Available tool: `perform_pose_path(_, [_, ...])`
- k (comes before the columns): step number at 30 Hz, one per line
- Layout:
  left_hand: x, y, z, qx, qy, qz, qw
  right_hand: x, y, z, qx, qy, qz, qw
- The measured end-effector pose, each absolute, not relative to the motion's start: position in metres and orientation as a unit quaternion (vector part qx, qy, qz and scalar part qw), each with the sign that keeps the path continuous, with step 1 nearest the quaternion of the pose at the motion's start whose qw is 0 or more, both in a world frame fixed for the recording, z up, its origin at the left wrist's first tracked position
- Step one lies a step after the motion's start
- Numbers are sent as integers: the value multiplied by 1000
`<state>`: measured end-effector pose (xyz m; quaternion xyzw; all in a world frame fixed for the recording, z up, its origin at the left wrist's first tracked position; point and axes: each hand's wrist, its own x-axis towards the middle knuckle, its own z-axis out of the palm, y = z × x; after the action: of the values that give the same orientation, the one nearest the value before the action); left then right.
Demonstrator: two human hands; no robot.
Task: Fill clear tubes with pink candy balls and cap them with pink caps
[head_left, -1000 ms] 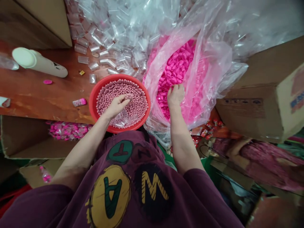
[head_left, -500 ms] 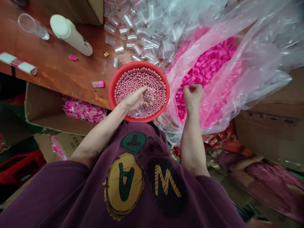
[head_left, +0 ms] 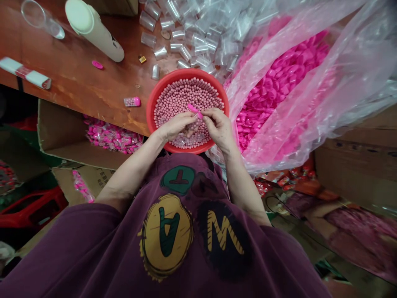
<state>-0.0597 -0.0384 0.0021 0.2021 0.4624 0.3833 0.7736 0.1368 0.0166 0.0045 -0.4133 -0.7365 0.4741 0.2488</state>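
Both hands meet over a red bowl (head_left: pixel 155 93) filled with small pink balls (head_left: pixel 186 93). My left hand (head_left: pixel 175 126) is closed round a small clear vial, mostly hidden in its fingers. My right hand (head_left: pixel 218 126) pinches a bright pink cap (head_left: pixel 194 109) and holds it against the left hand's fingertips. To the right, a clear plastic bag (head_left: pixel 325 107) lies open with a heap of pink caps (head_left: pixel 279 87) inside. Several empty clear vials (head_left: pixel 186 37) are piled behind the bowl.
A wooden table (head_left: pixel 77 87) carries a white cylinder (head_left: pixel 93 31), a filled capped vial (head_left: pixel 132 101), a loose pink cap (head_left: pixel 97 64) and a clear cup (head_left: pixel 40 18). A cardboard box of finished vials (head_left: pixel 108 136) sits under the table's edge. More cardboard boxes (head_left: pixel 356 165) stand at the right.
My right hand left the bag of caps with one pink cap and moved left to meet my left hand, which lifted a filled vial out of the balls. The view shifted.
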Motion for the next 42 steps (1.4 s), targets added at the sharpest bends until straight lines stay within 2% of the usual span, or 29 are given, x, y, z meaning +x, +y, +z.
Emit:
perform_pose_path(4, [-59,-46,0,177,474,378,775,149,18,5,-384,-802,417,192])
perform_pose_path(8, [-56,-47,-1,129,485,371,781,150,16,1,-454,-792,339,229])
perform_pose_path(11, [-54,-42,1,114,471,395,780,141,11,2,-497,-733,378,271])
perform_pose_path(14, [-50,-38,3,114,463,415,775,131,6,2,-516,-677,442,283])
perform_pose_path(21, [-34,-40,1,104,486,446,745,134,3,-16,-539,-607,499,303])
perform_pose_path(27, [-32,-36,7,104,489,444,743,138,1,-14,-532,-609,480,339])
perform_pose_path(34, [-33,-39,6,97,451,444,768,131,0,2,-534,-650,420,342])
perform_pose_path(42, [-30,-44,5,57,439,459,771,136,-3,-4,-517,-643,455,335])
